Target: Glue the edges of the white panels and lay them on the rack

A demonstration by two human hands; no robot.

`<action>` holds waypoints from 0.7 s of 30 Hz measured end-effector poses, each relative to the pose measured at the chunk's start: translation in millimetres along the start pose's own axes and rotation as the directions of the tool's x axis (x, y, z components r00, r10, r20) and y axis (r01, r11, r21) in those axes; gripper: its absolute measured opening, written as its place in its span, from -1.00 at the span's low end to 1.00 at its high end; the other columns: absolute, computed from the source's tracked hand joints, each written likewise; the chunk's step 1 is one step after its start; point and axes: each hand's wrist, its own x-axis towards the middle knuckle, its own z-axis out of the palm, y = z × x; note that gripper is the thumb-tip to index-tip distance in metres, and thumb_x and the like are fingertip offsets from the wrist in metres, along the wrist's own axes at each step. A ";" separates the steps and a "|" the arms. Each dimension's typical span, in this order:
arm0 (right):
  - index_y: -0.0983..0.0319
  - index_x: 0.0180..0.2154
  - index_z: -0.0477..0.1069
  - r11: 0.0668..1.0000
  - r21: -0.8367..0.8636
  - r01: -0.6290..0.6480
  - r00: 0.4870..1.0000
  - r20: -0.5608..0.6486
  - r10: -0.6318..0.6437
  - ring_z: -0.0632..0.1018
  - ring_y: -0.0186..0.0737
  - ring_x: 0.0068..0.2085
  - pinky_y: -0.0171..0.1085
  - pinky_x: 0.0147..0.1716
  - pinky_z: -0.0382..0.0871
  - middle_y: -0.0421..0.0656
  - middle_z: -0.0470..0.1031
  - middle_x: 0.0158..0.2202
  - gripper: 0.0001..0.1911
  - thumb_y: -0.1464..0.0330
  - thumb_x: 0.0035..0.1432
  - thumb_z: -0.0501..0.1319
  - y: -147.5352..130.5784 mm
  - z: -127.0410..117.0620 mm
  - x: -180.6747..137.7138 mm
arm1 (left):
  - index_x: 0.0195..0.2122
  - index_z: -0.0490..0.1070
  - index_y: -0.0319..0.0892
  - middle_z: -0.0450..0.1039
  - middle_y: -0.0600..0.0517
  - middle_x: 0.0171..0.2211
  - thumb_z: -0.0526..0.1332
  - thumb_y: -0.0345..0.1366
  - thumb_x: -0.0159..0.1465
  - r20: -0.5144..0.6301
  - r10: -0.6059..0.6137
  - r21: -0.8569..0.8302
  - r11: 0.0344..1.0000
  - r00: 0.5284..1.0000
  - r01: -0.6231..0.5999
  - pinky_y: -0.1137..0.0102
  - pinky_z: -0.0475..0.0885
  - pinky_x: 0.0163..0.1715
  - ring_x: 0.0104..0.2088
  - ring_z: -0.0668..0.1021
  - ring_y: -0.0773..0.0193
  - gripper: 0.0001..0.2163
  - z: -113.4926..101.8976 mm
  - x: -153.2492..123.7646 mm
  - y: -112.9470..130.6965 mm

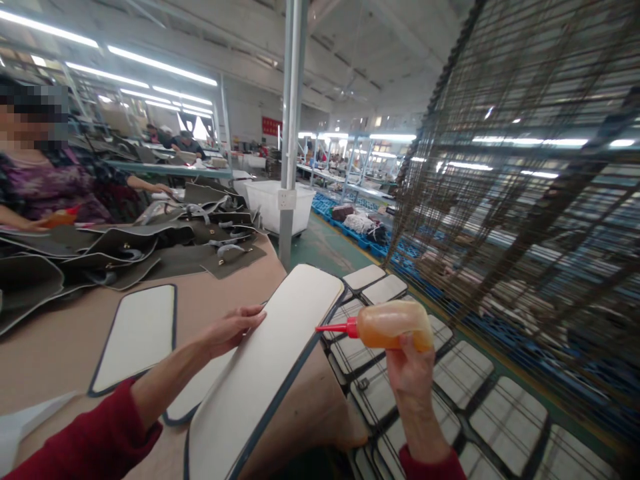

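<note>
Tan-covered worktable point(200, 303) up front: worker's left hand point(239, 330) grips a long white rounded panel point(280, 347) with dark blue edging, tilted over the table's edge. Right hand point(413, 373) wrapped round a translucent squeeze bottle of amber liquid point(390, 323), red nozzle point(340, 327) at the panel's right edge, contact unclear. Beyond: dark grey flat pieces point(175, 262), co-worker point(55, 183) at left, white bin point(265, 207)

Overhead tube lights point(163, 65) glare white — the right-hand rack point(543, 210) blurs.
</note>
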 end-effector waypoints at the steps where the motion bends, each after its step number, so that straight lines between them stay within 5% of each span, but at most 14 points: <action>1: 0.17 -0.14 0.47 1.000 -0.005 0.001 1.000 0.010 -0.001 0.56 -0.20 -0.23 -0.21 -0.20 0.49 -0.22 0.57 -0.27 -0.52 0.27 -0.18 0.43 -0.3 0.4 -0.5 | -0.21 0.60 -0.19 0.63 -0.02 -0.35 0.52 -0.20 -0.14 -0.011 0.000 0.000 1.000 1.000 0.000 0.50 0.45 -0.46 -0.42 0.58 0.27 -0.57 1.9 -0.6 2.0; 21: 0.16 -0.23 0.47 0.996 0.021 -0.083 0.993 0.088 0.081 0.58 -0.14 -0.33 -0.15 -0.26 0.52 -0.21 0.57 -0.37 -0.57 0.27 -0.23 0.45 -4.1 10.6 -6.8 | -0.27 0.57 -0.26 0.62 -0.04 -0.41 0.52 -0.23 -0.15 -0.087 -0.010 0.016 1.000 0.996 0.012 0.44 0.43 -0.47 -0.42 0.59 0.20 -0.60 12.9 4.1 20.5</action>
